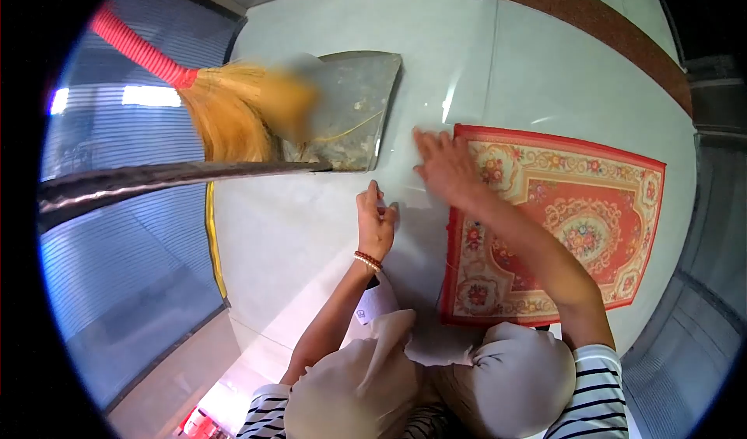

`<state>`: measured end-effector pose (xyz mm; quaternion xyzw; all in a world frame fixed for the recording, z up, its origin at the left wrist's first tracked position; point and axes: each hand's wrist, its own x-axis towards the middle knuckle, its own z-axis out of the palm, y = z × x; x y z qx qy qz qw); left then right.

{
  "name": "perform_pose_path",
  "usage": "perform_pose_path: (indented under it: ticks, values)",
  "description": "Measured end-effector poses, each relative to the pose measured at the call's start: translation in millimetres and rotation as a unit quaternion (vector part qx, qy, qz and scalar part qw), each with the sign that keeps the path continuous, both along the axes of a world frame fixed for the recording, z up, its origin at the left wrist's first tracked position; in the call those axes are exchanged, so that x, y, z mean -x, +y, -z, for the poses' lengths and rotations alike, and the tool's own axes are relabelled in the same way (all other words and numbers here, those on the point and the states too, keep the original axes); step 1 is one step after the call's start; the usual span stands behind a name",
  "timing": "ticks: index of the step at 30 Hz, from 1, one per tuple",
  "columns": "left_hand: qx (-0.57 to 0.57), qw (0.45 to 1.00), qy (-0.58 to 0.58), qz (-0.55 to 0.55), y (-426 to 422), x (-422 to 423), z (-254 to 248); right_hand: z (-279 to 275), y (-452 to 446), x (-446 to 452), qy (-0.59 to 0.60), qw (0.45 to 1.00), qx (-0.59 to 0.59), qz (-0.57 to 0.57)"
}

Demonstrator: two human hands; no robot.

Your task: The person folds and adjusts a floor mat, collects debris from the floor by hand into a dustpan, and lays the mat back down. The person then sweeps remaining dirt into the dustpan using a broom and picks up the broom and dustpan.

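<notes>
My left hand (376,223) is low over the pale tiled floor, just in front of the dustpan. Its fingers are curled together, and whatever they may hold is too small to make out. A beaded bracelet (368,261) circles that wrist. My right hand (446,165) reaches across the red floral mat (583,237) to its far left corner, fingers apart and slightly blurred, with nothing visible in them. The grey metal dustpan (350,89) lies on the floor, a thin straw strand and specks of dirt on it. A straw broom (222,108) overlaps its left side.
The dustpan's dark handle (156,177) and the broom's red-wrapped handle (140,46) extend left, before a ribbed glass panel (124,260). A brown stone strip (599,22) crosses the floor at upper right. My bent knees (529,377) are at the bottom.
</notes>
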<state>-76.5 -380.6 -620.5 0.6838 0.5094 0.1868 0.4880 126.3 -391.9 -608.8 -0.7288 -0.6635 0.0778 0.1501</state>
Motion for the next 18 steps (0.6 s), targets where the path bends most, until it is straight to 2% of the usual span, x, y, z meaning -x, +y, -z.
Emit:
perform_pose_path:
  ticks: [3, 5, 8, 10, 12, 15, 18]
  values:
    - [-0.013, 0.999, -0.036, 0.021, 1.3, -10.3, 10.9, -9.6, -23.4, 23.4, 0.042, 0.997, 0.046, -0.050]
    - [-0.032, 0.999, -0.016, 0.024, 4.5, -14.7, 12.8, -10.2, -27.5, 28.8, 0.088, 0.993, 0.053, -0.062]
    - [0.021, 0.999, -0.043, -0.007, 4.0, -13.4, 8.3, -18.6, -30.8, -1.4, 0.069, 0.996, -0.047, -0.045]
    - [0.048, 0.997, -0.053, -0.043, 0.1, -15.0, 0.7, -19.6, -28.3, -32.6, 0.176, 0.980, -0.063, 0.072]
    - [0.055, 0.996, -0.040, -0.061, -5.0, -15.6, -2.9, -12.9, -21.4, -64.1, 0.132, 0.967, -0.135, 0.171]
    - [0.061, 0.993, -0.056, -0.079, -19.8, -21.7, -11.7, -7.4, -11.4, -98.9, 0.179, 0.958, -0.100, 0.199]
    - [0.099, 0.988, -0.095, -0.072, -37.0, -28.1, -16.3, -2.5, 0.1, -110.0, 0.165, 0.972, -0.009, 0.170]
